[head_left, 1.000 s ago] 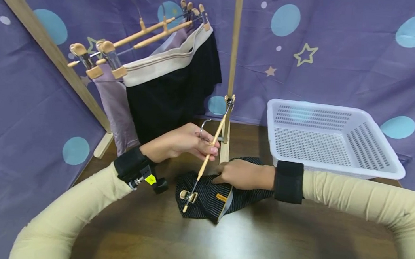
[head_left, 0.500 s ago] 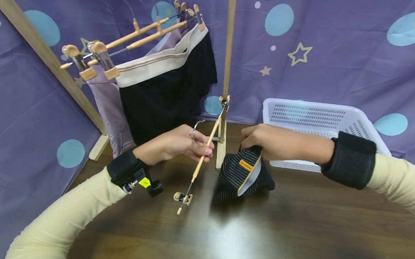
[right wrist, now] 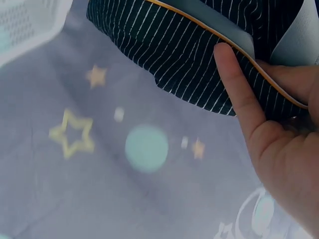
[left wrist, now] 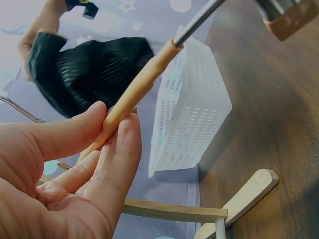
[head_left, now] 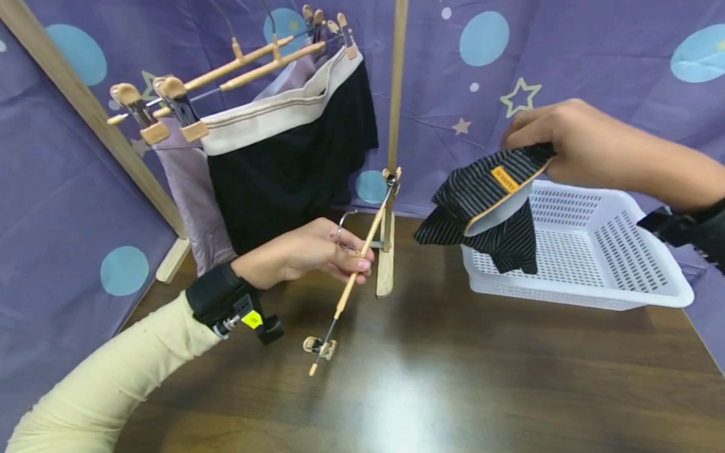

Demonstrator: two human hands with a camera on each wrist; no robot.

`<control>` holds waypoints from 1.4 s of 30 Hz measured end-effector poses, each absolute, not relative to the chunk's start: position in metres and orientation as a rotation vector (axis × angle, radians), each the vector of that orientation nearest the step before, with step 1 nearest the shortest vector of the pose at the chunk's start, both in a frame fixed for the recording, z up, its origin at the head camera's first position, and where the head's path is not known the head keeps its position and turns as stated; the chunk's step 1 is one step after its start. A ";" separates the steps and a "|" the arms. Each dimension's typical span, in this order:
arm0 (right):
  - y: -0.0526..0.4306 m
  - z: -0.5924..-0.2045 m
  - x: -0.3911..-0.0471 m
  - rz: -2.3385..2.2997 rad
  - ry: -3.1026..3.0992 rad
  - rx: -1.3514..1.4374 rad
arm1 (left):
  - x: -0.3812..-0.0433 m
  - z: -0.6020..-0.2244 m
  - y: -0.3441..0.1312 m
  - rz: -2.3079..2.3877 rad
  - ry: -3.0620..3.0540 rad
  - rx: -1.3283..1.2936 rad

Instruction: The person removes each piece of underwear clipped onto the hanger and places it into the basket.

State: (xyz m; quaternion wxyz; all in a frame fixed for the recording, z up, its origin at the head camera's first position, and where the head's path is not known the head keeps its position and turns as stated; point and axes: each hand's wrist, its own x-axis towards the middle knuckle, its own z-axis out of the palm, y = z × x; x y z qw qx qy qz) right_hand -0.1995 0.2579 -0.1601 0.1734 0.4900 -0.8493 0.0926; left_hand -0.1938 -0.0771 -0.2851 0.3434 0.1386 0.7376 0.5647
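Observation:
My left hand [head_left: 311,252] pinches a wooden clip hanger [head_left: 341,305] by the middle of its bar, low over the table. Its metal hook curls up beside the fingers, and a clip sits at each end. In the left wrist view, thumb and fingertips meet on the bar [left wrist: 132,94]. Raised at the right, my right hand [head_left: 570,139] holds black striped boxer briefs [head_left: 473,192] by the edge of the waistband; they dangle partly in front of a white basket. An orange label shows on them. In the right wrist view, the index finger [right wrist: 232,74] lies along the orange-edged waistband.
A perforated white basket [head_left: 652,272] stands at the back right. On the left, black shorts [head_left: 292,153] and a lilac garment [head_left: 193,188] hang by clip hangers from a rack with wooden posts [head_left: 397,83]. A patterned purple cloth [head_left: 597,54] forms the backdrop.
My right hand has lifted the striped boxer briefs from the table and carried them up and to the right, towards the basket. The left hand keeps the hanger in nearly the same place.

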 end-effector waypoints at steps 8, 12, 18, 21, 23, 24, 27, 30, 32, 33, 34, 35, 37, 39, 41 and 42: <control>0.305 -0.126 -0.222 0.086 -2.563 0.943 | -0.192 -0.283 -0.078 1.450 1.946 0.351; 0.332 -0.121 -0.233 0.060 -2.637 0.751 | -0.191 -0.282 -0.078 1.441 1.950 0.362; 0.367 -0.126 -0.252 0.132 -2.805 0.453 | -0.191 -0.283 -0.077 1.437 1.947 0.380; 0.382 -0.132 -0.262 0.161 -2.860 0.375 | -0.192 -0.284 -0.077 1.443 1.949 0.384; 0.391 -0.138 -0.268 0.178 -2.896 0.345 | -0.192 -0.284 -0.077 1.450 1.945 0.387; 0.396 -0.142 -0.271 0.187 -2.909 0.341 | -0.192 -0.283 -0.076 1.453 1.940 0.392; 0.411 -0.156 -0.279 0.214 -2.947 0.315 | -0.191 -0.282 -0.074 1.462 1.930 0.403; 0.423 -0.171 -0.288 0.282 -2.990 0.261 | -0.190 -0.281 -0.074 1.466 1.930 0.405; 0.431 -0.182 -0.293 0.334 -3.021 0.211 | -0.189 -0.281 -0.074 1.467 1.930 0.404; 0.435 -0.187 -0.295 0.369 -3.034 0.188 | -0.189 -0.281 -0.074 1.470 1.928 0.403; 0.438 -0.192 -0.297 0.401 -3.047 0.165 | -0.189 -0.282 -0.074 1.470 1.928 0.402; 0.441 -0.197 -0.299 0.430 -3.060 0.144 | -0.189 -0.282 -0.074 1.473 1.926 0.400; 0.447 -0.206 -0.302 0.484 -3.082 0.105 | -0.188 -0.282 -0.074 1.479 1.925 0.398; 0.451 -0.214 -0.305 0.548 -3.106 0.085 | -0.187 -0.281 -0.074 1.483 1.925 0.396; 0.454 -0.220 -0.307 0.607 -3.123 0.075 | -0.187 -0.281 -0.074 1.486 1.926 0.393; 0.455 -0.223 -0.308 0.632 -3.133 0.074 | -0.187 -0.281 -0.075 1.487 1.926 0.393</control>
